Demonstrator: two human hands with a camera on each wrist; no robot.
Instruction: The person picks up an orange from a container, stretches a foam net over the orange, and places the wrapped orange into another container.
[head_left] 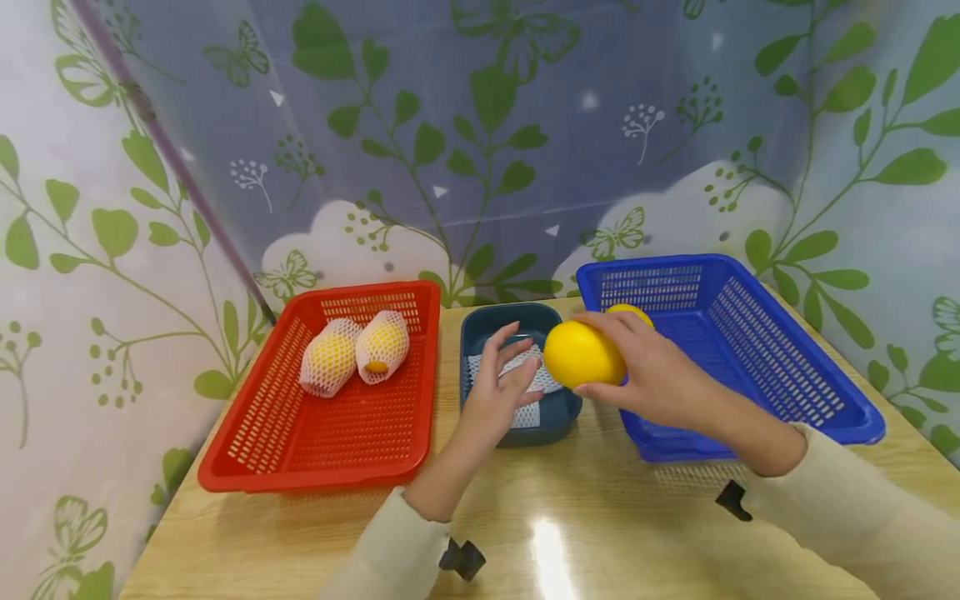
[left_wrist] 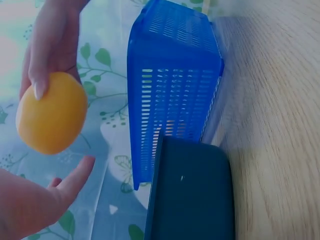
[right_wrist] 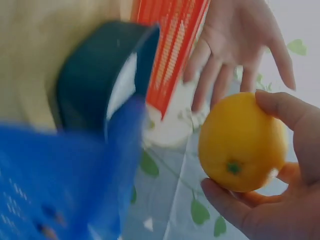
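On the left, a red basket (head_left: 315, 481) on a wooden table (head_left: 487, 550) holds 2 yellow fruits, the farther-left fruit (head_left: 328, 360) and its neighbour (head_left: 383, 346), each in a white foam net. Next comes a dark green box (head_left: 558, 423) with loose white foam nets (head_left: 527, 416) inside. The left hand (head_left: 495, 387) is raised in front of it, fingers spread, gripping nothing. Just right of that hand, near but apart from it, a bare yellow fruit (head_left: 581, 354) is held in the air by the right hand (head_left: 648, 367), thumb on 1 side and fingers on the other. This grip looks likely to be the weak point: the skin appears smooth and round, so if the fingertips loosen or sit off-centre, the fruit could roll out and drop onto the box's rim or the table, perhaps bruising. With the left hand empty and not beneath it, nothing would catch it. Farthest right, a blue basket (head_left: 855, 429) holds at least 1 more yellow fruit (head_left: 632, 312), partly hidden; a low right wrist or sleeve might snag the basket's near rim and shift it.
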